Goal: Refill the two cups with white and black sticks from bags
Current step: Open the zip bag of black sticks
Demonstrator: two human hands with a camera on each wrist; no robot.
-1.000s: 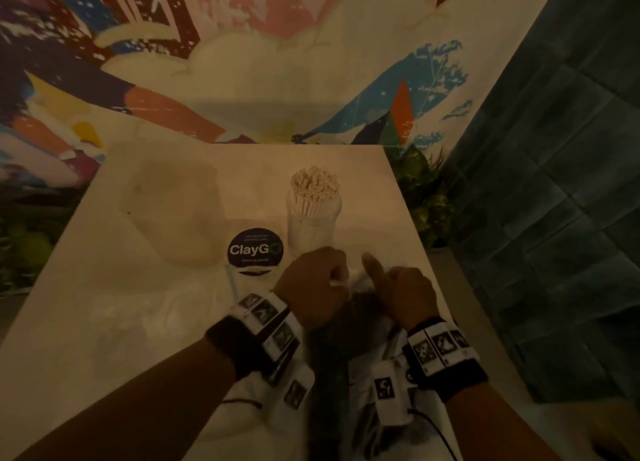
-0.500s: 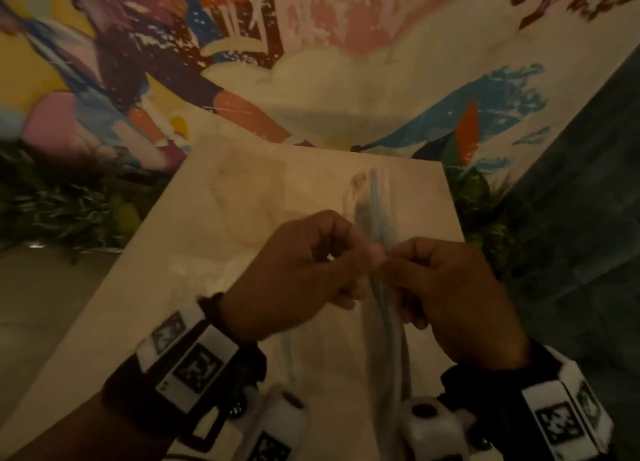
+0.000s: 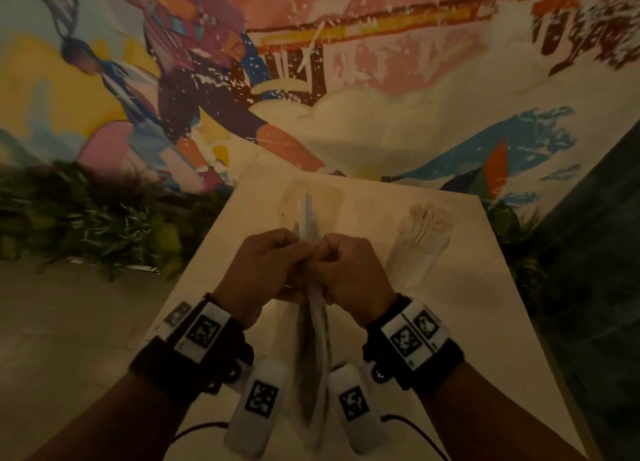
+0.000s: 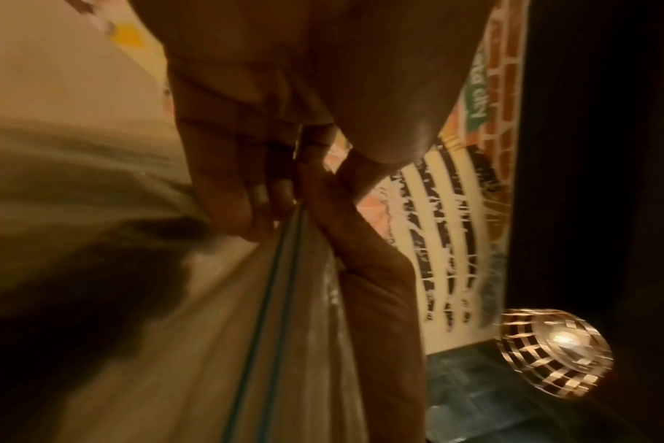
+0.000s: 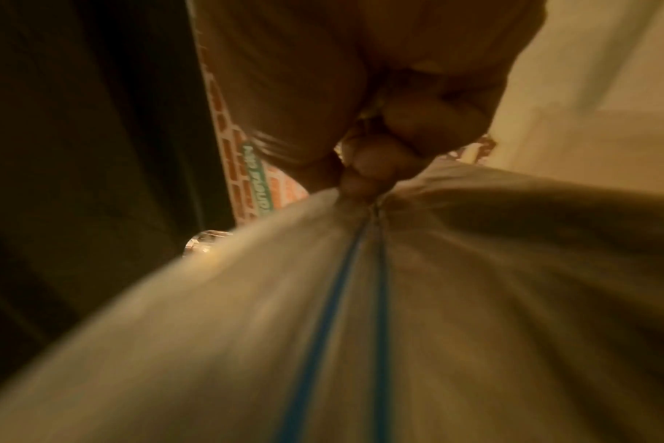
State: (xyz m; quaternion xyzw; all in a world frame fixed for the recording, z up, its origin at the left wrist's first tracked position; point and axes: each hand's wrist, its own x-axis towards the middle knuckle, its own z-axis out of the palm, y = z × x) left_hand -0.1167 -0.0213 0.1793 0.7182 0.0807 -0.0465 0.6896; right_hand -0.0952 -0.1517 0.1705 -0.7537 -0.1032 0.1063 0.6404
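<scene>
Both hands hold a clear zip bag (image 3: 313, 339) edge-on above the table, its blue zip strip (image 3: 307, 211) sticking up past the knuckles. My left hand (image 3: 266, 270) pinches one side of the top and my right hand (image 3: 346, 273) pinches the other, knuckles almost touching. Dark contents show through the plastic in the left wrist view, where the bag (image 4: 217, 329) hangs below the fingers (image 4: 243, 209). In the right wrist view the bag (image 5: 360, 314) fills the lower frame under the fingertips (image 5: 364, 173). A clear cup of white sticks (image 3: 424, 232) stands at the right on the table.
The pale table (image 3: 467, 322) runs back to a painted mural wall (image 3: 311, 79). Green plants (image 3: 104, 225) line the left side below the mural. A dark tiled wall (image 3: 606, 252) is at the right. A woven lamp (image 4: 554, 353) shows in the left wrist view.
The bag has been lifted off the table and turned edge-on between both hands. The head view has tipped up, and the black cup is out of sight now.
</scene>
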